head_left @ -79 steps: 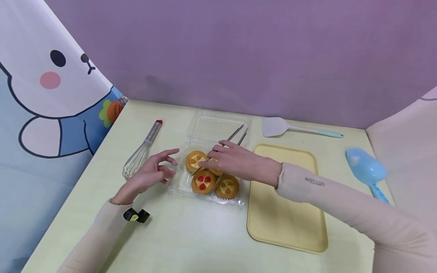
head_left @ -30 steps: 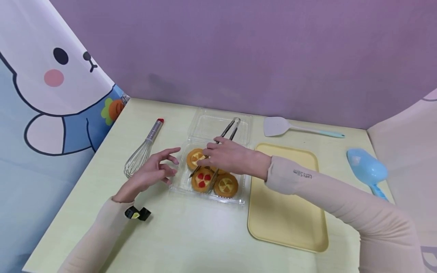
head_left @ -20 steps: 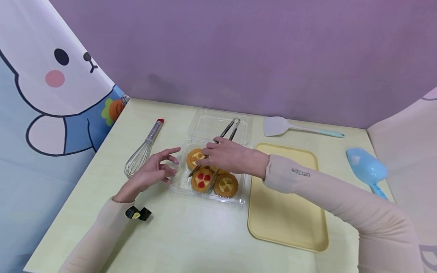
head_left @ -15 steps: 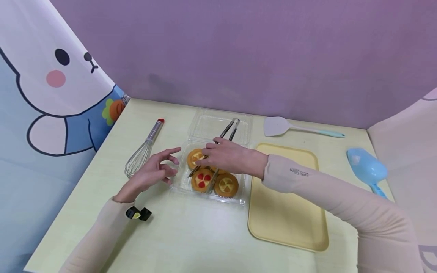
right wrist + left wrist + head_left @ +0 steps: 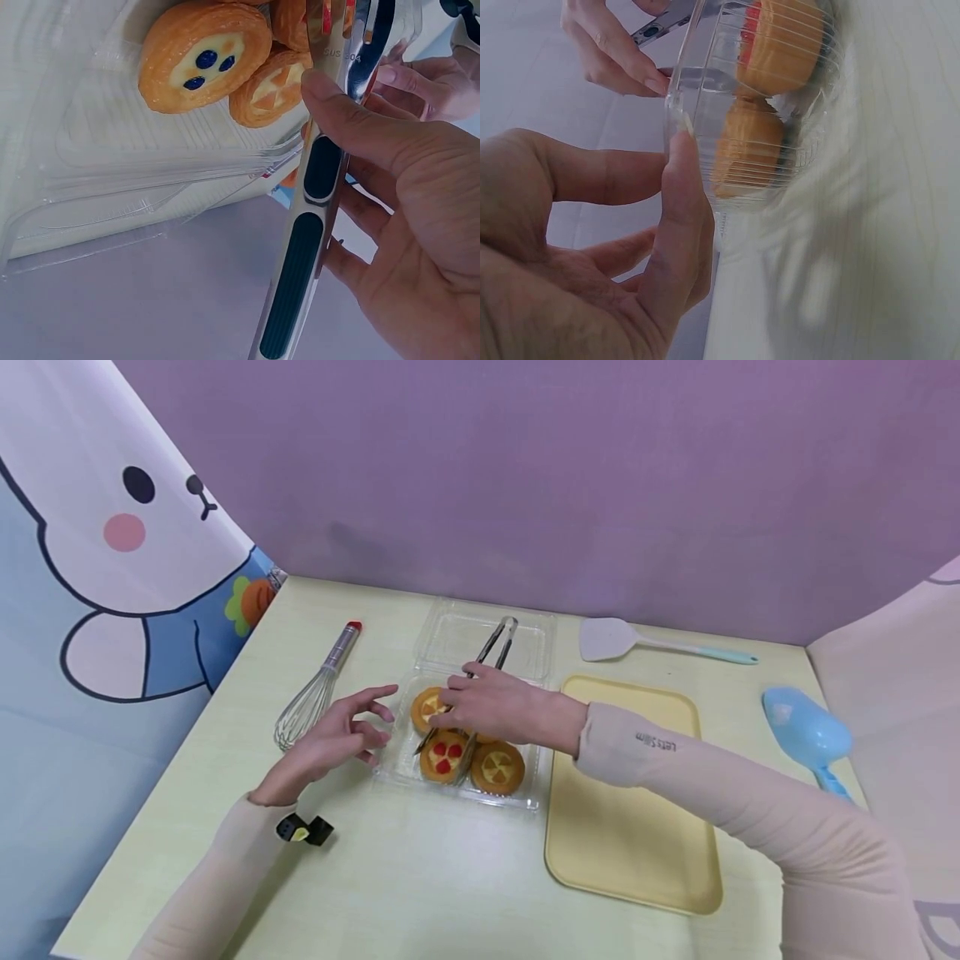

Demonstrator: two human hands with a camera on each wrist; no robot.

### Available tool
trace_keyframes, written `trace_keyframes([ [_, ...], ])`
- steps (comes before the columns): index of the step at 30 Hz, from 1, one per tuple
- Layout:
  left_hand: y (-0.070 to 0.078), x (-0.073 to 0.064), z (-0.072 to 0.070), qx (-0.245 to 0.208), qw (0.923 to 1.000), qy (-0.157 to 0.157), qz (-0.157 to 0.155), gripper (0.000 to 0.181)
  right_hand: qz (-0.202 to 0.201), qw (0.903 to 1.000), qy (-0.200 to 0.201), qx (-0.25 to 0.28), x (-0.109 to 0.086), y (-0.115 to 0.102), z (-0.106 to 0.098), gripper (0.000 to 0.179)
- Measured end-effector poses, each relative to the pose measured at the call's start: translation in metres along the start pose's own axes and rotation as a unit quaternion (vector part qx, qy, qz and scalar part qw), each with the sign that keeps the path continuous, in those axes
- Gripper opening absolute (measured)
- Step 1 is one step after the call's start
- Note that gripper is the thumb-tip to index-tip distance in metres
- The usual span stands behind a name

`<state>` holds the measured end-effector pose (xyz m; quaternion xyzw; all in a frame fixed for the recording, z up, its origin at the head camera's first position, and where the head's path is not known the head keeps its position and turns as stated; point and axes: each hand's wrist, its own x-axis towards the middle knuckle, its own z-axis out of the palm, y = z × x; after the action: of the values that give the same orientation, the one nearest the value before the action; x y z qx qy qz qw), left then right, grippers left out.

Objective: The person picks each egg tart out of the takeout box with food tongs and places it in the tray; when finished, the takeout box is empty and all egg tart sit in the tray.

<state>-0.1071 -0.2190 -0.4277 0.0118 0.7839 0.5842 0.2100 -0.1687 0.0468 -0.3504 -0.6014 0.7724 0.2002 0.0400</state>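
In the head view my right hand [image 5: 491, 703] grips metal tongs [image 5: 291, 289] with dark green handle pads, its thumb pressing one arm. The tong arms stand on either side of a tart with red topping [image 5: 444, 758] in a clear plastic clamshell box [image 5: 517, 802]. Beside it sit tarts with yellow wedges, one at the upper left [image 5: 427, 708] and one at the lower right [image 5: 497, 768]. A blue-dotted tart [image 5: 204, 60] shows in the right wrist view. My left hand [image 5: 337, 731] has its fingers spread, fingertips right at the box's left rim.
The box's lid [image 5: 468, 633] lies folded back. A whisk [image 5: 307, 702] is at the left, a yellow tray [image 5: 637, 843] right of the box. A spatula [image 5: 609, 639] lies behind the tray, a blue scoop [image 5: 806, 727] at the far right. A purple backdrop [image 5: 525, 485] rises behind the table.
The right hand has moved slightly left and the tongs' arms have come closer together around the red-topped tart. The tongs' looped end has swung left. The left hand stays in place.
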Motion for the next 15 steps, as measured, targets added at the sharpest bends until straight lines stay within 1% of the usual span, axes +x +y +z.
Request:
trace_keyframes([
  [5, -0.001, 0.001, 0.0, -0.002, 1.0, 0.0, -0.001, 0.085, 0.004, 0.9999, 0.013, -0.009, -0.006, -0.002, 0.002, 0.064],
  [12, -0.002, 0.001, 0.0, -0.001, 1.0, -0.001, 0.0, 0.084, 0.011, 0.9982, 0.05, -0.031, -0.016, -0.004, 0.006, 0.062],
  [15, -0.002, 0.001, 0.0, 0.0, 1.0, -0.001, -0.001, 0.083, 0.019, 0.9974, 0.061, -0.033, -0.022, -0.003, 0.006, 0.061],
])
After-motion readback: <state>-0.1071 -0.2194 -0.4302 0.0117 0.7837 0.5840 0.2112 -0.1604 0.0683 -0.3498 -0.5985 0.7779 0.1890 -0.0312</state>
